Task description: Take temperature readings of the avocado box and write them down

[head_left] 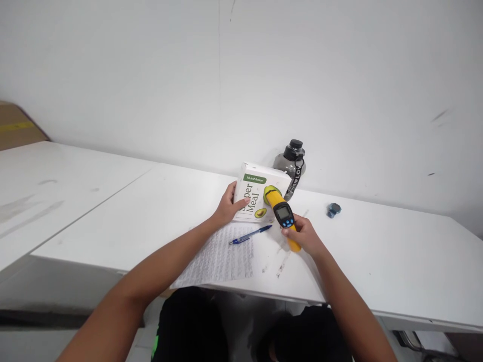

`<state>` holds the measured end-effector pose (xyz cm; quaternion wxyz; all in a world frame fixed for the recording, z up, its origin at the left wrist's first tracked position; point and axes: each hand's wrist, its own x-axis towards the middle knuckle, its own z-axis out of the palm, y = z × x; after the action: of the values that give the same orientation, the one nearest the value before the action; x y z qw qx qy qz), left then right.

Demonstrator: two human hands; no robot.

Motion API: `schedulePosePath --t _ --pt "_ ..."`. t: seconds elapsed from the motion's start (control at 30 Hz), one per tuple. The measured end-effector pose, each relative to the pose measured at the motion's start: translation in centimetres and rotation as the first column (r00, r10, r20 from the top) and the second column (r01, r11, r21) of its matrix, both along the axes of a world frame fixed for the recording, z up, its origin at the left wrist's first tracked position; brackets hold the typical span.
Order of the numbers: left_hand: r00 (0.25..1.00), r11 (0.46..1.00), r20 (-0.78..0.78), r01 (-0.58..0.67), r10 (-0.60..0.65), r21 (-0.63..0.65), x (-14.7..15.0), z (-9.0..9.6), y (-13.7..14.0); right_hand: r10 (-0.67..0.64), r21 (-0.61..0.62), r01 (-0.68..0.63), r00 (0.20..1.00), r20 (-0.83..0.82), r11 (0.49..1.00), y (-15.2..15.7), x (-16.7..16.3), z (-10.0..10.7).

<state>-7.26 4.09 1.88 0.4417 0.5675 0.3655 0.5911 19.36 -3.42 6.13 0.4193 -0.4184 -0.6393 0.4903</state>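
My left hand (228, 205) grips the left edge of a white box (247, 196) printed "NutriMotion" and "Meal" with avocado pictures, its thumb lying over the front. The box is held up, tilted, over the table. In my right hand (304, 234) is a yellow and black infrared thermometer (284, 215), my fingers closed round its handle. Its front end covers part of the box's printed face; whether the two touch I cannot tell. Below the box, a blue pen (250, 235) lies across a sheet of bubble wrap (222, 256).
A dark translucent bottle (290, 163) with a black cap and strap stands behind the box, by the wall. Farther right lies a small blue and black object (333, 209). A cardboard box (17, 125) sits at the far left of the white table (396, 251).
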Motion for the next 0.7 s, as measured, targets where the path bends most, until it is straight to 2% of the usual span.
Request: schedulePosePath --t 0.2,0.4,0.57,0.7 --pt "1.0 0.999 -0.007 0.006 -0.006 0.042 -0.3 0.1 0.2 -0.016 -0.005 0.016 1.0 -0.019 1.0 0.4 -0.1 -0.6" --pt "1.0 1.0 -0.006 -0.018 0.018 -0.014 -0.1 0.5 -0.2 -0.023 -0.001 0.023 0.999 -0.043 1.0 0.3 -0.4 -0.5" --pt "0.981 0.981 -0.026 -0.194 0.194 -0.006 -0.4 0.4 0.2 -0.138 0.038 0.145 0.98 -0.14 0.989 0.5 -0.7 -0.8" --pt "0.91 0.924 -0.168 -0.38 0.379 0.026 -2.0 0.1 1.3 -0.3 0.067 0.321 0.928 -0.219 0.945 1.1 -0.8 -1.3"
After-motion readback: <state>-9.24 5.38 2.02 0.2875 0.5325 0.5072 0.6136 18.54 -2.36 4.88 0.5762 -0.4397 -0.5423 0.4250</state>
